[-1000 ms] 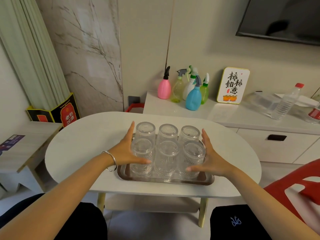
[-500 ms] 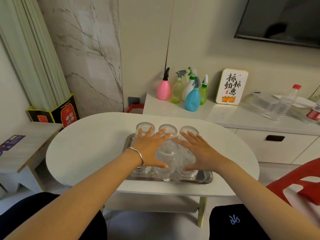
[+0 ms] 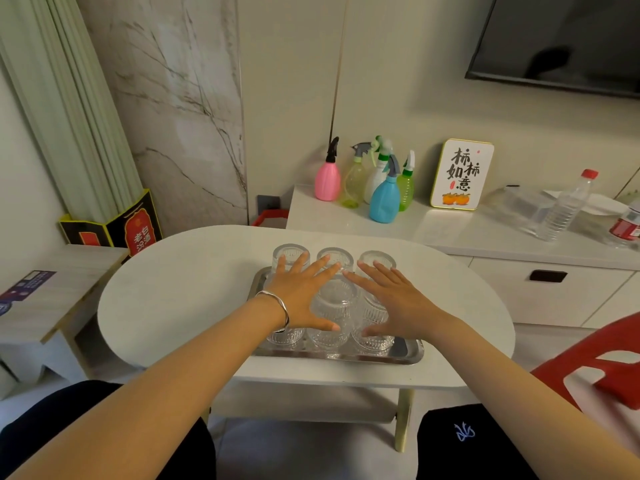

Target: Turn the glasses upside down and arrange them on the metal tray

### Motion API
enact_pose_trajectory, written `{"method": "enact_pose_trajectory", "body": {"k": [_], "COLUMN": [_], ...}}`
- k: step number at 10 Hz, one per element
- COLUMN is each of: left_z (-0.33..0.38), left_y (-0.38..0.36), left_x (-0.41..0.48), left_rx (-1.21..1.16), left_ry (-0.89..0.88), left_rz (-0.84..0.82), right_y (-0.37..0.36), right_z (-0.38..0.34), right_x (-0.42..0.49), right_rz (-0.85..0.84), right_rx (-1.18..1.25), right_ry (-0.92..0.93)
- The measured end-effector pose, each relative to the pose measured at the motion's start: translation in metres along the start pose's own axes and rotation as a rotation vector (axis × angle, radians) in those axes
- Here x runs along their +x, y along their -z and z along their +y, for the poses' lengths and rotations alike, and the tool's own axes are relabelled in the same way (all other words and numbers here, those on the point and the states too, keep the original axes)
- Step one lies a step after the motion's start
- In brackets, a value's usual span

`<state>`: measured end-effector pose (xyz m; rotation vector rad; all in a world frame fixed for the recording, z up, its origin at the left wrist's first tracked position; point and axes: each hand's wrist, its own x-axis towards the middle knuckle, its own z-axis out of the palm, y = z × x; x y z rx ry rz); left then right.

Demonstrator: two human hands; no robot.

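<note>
Ribbed clear glasses (image 3: 334, 299) stand upside down in two rows on a shiny rectangular metal tray (image 3: 405, 355). The left hand (image 3: 302, 295), fingers spread flat, lies over the left glasses; the right hand (image 3: 398, 301), fingers also splayed, seems to rest on those beneath its palm

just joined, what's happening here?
A person has six glasses upside down in two rows of three on a metal tray on the white table. Both hands are flat and open over the tops of the glasses, left hand over the left side, right hand over the right. Neither hand grips a glass. The arranging looks done.
</note>
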<state>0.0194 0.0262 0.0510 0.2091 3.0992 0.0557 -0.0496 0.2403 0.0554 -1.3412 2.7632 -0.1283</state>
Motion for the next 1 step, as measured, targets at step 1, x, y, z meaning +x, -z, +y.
{"method": "enact_pose_trajectory", "body": {"k": [1], "left_z": [0.0018], "left_y": [0.0061], "left_x": [0.0], "left_rx": [-0.067], "left_ry": [0.006], "left_rz": [-0.003], "right_y": [0.0274], "right_z": [-0.0102], "right_x": [-0.0067], "right_rz": [0.075], "right_rx": [0.173], "right_ry": [0.007]}}
